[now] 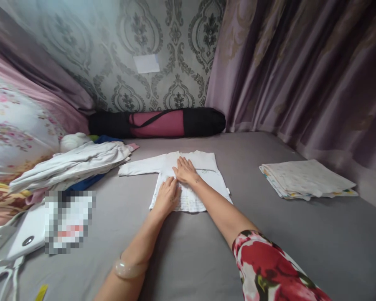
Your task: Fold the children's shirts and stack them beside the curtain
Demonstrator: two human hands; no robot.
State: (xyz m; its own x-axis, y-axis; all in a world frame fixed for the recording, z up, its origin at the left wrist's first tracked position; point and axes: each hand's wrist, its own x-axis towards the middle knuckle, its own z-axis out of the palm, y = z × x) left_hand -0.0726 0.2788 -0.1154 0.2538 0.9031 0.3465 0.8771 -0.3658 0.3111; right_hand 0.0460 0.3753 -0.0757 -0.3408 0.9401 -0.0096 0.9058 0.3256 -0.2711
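Observation:
A small white long-sleeved shirt (216,182) lies spread on the grey bed sheet (200,251). Its sleeve on the left side stretches straight out, while the one on the right is folded across the chest. My right hand (185,171) presses flat on the upper middle of the shirt, fingers extended. Lower and to the left, my left hand (167,195) rests on the shirt front with its fingers extended. Faint print shows near the hem, and both hands cover part of the cloth.
Folded cloths (307,177) are stacked at the right. Loose white clothes (78,161) lie in a heap at the left, near a white power bank (31,230) with cables. A black and maroon long bag (156,124) lies against the wall, beside purple curtains (269,62).

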